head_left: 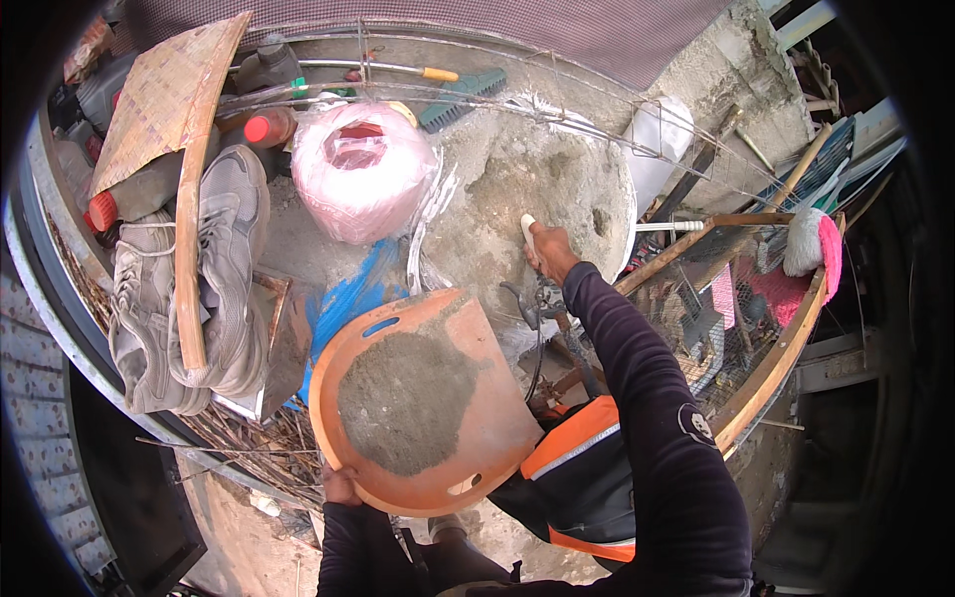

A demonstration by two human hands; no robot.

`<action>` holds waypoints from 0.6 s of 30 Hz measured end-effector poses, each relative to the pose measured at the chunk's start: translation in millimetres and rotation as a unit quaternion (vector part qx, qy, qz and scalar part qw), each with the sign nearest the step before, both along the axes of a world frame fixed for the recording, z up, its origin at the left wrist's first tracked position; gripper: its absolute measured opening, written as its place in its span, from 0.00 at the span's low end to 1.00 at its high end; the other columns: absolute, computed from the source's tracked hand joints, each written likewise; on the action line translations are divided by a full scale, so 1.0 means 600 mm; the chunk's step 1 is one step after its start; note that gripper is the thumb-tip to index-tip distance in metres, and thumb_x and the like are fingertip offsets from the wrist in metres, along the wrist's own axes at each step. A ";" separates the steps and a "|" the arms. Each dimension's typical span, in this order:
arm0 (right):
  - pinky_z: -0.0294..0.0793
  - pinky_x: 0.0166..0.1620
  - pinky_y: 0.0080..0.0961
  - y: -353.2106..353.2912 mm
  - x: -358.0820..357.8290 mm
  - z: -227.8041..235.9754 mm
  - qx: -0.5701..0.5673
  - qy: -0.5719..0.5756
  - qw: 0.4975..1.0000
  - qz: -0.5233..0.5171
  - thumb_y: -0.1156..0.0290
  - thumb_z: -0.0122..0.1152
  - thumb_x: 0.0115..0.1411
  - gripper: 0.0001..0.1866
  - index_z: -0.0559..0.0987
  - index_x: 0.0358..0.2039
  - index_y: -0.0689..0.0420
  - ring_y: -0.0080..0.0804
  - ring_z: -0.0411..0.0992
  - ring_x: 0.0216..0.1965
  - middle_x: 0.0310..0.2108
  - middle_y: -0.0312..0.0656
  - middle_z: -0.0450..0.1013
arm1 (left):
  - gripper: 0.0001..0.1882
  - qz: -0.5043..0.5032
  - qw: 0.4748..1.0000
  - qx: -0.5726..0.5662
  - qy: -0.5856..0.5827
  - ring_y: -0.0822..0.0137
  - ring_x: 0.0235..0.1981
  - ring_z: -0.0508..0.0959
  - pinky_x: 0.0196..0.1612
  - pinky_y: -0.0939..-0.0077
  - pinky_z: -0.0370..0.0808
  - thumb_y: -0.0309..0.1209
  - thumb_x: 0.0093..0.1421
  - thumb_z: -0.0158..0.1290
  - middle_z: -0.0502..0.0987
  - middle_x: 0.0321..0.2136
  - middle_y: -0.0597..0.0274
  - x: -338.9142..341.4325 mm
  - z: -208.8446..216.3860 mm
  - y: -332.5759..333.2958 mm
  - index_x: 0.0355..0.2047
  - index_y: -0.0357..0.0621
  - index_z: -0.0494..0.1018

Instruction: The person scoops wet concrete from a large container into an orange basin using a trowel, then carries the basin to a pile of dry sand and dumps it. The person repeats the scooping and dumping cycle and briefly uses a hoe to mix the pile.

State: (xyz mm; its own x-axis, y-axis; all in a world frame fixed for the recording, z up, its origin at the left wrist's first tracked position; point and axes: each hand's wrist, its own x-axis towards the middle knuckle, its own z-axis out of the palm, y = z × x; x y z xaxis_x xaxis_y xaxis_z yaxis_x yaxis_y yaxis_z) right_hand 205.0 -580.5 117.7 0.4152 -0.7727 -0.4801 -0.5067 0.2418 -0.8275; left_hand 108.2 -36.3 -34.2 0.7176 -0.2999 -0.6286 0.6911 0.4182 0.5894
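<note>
My left hand (pixel 340 486) is closed on the rim of an orange plastic tray (pixel 502 423), which has slotted handles and one straight side. Grey, damp-looking mortar or cement mix (pixel 403 403) lies in it. Farther off, my right hand (pixel 552 251) is wrapped round a tool with a pale, rounded handle (pixel 527 229); its working end is hidden. That hand is over an open white sack (pixel 629 199) holding grey sandy material (pixel 487 189). Beneath my right forearm is a bicycle handlebar with a brake lever (pixel 532 310), partly hidden.
Grey sneakers (pixel 229 259) lie at the left under a wooden strip (pixel 189 259) with a woven panel (pixel 169 90). A roll of pink plastic twine (pixel 363 184) and a green broom head (pixel 463 98) stand beyond. At right is a wood-framed wire cage (pixel 696 318).
</note>
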 end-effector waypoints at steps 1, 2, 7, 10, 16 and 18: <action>0.57 0.11 0.23 -0.006 -0.009 -0.006 0.001 -0.016 1.000 0.002 0.66 0.50 0.59 0.15 0.70 0.39 0.66 0.25 0.63 0.12 0.17 0.41 0.67 | 0.30 -0.002 1.000 -0.008 0.006 0.56 0.28 0.75 0.31 0.66 0.76 0.14 0.34 0.39 0.73 0.30 0.56 -0.004 0.002 0.001 0.43 0.36 0.67; 0.57 0.11 0.23 -0.008 -0.012 -0.003 0.011 -0.032 0.999 0.010 0.66 0.50 0.59 0.15 0.70 0.39 0.66 0.25 0.63 0.12 0.17 0.41 0.67 | 0.30 0.000 1.000 -0.016 0.006 0.56 0.28 0.75 0.31 0.66 0.76 0.14 0.34 0.39 0.73 0.30 0.56 -0.001 0.004 0.000 0.43 0.36 0.67; 0.57 0.11 0.19 -0.031 -0.069 0.000 0.011 -0.094 0.993 0.066 0.67 0.49 0.59 0.16 0.70 0.41 0.66 0.23 0.61 0.11 0.18 0.40 0.67 | 0.29 -0.002 1.000 -0.006 -0.001 0.55 0.28 0.75 0.31 0.64 0.76 0.14 0.34 0.39 0.73 0.30 0.55 -0.006 -0.023 0.000 0.42 0.36 0.68; 0.56 0.10 0.19 -0.047 -0.100 0.017 0.011 -0.094 0.990 0.109 0.67 0.48 0.59 0.17 0.71 0.44 0.65 0.22 0.61 0.11 0.18 0.40 0.68 | 0.27 -0.006 1.000 0.012 -0.012 0.53 0.28 0.76 0.32 0.62 0.77 0.16 0.33 0.41 0.73 0.30 0.54 -0.005 -0.041 -0.002 0.40 0.35 0.68; 0.57 0.10 0.18 0.000 -0.153 0.137 -0.006 -0.016 0.975 0.222 0.66 0.47 0.61 0.19 0.70 0.50 0.63 0.20 0.60 0.09 0.18 0.38 0.68 | 0.27 0.017 1.000 -0.009 0.002 0.58 0.31 0.76 0.32 0.69 0.75 0.13 0.33 0.40 0.74 0.30 0.58 -0.002 -0.008 -0.008 0.39 0.35 0.70; 0.56 0.10 0.15 0.024 -0.193 0.173 -0.007 -0.002 0.961 0.277 0.66 0.47 0.62 0.19 0.69 0.51 0.62 0.17 0.59 0.09 0.18 0.35 0.67 | 0.27 -0.039 0.999 -0.002 -0.006 0.57 0.28 0.76 0.33 0.67 0.76 0.16 0.34 0.41 0.74 0.28 0.58 -0.001 -0.028 0.001 0.40 0.34 0.69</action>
